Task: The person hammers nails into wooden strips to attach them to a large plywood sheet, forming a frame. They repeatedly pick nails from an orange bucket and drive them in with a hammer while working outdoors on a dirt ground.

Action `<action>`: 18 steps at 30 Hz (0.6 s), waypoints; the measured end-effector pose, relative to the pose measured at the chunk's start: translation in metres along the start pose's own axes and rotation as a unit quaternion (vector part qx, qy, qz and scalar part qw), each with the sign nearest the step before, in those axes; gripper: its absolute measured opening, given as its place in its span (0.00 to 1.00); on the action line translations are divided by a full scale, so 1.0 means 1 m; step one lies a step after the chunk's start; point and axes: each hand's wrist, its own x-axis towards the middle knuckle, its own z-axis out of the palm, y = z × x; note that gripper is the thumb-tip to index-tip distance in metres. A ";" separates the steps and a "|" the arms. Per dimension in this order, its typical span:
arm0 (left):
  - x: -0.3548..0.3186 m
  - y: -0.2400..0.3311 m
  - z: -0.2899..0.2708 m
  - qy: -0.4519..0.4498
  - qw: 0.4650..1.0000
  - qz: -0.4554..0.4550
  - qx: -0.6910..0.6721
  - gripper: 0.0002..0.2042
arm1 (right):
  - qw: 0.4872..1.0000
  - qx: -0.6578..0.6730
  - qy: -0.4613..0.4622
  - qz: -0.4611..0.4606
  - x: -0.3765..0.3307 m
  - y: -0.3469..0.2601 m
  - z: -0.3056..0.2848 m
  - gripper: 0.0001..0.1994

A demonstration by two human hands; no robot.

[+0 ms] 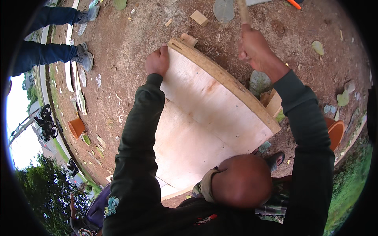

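Note:
A pale plywood-faced wooden panel (204, 92) with a thick edge stands tilted in front of me. My left hand (157, 61) is closed around its far left corner, thumb up along the edge. Raised beyond the panel's far edge, my right hand (256, 47) grips a wooden handle (242, 12). The handle runs out of the top of the picture, so the tool's head is hidden. Small wood pieces, one a block (189, 39) by the left corner and another a light offcut (273, 103) at the right, show behind the edge. My bare bent knee (242, 181) is close to the panel.
On the dirt lie a loose wood block (199, 17), large leaves (224, 10) and long thin boards (69, 59). A person in jeans (51, 57) stands at the left. Orange pots (76, 128) sit on both sides. Motorcycles (46, 122) stand farther off.

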 end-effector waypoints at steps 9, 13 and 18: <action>-0.003 0.009 -0.004 0.004 1.000 -0.011 0.011 0.33 | 0.971 -0.114 -0.069 0.199 -0.040 0.004 0.045 0.22; -0.008 -0.010 -0.005 0.020 1.000 -0.010 -0.008 0.33 | 0.947 -0.168 -0.139 0.235 -0.030 -0.014 0.034 0.20; -0.002 0.005 -0.003 0.005 1.000 0.001 0.005 0.32 | 0.999 0.010 0.006 0.048 -0.009 -0.008 0.008 0.19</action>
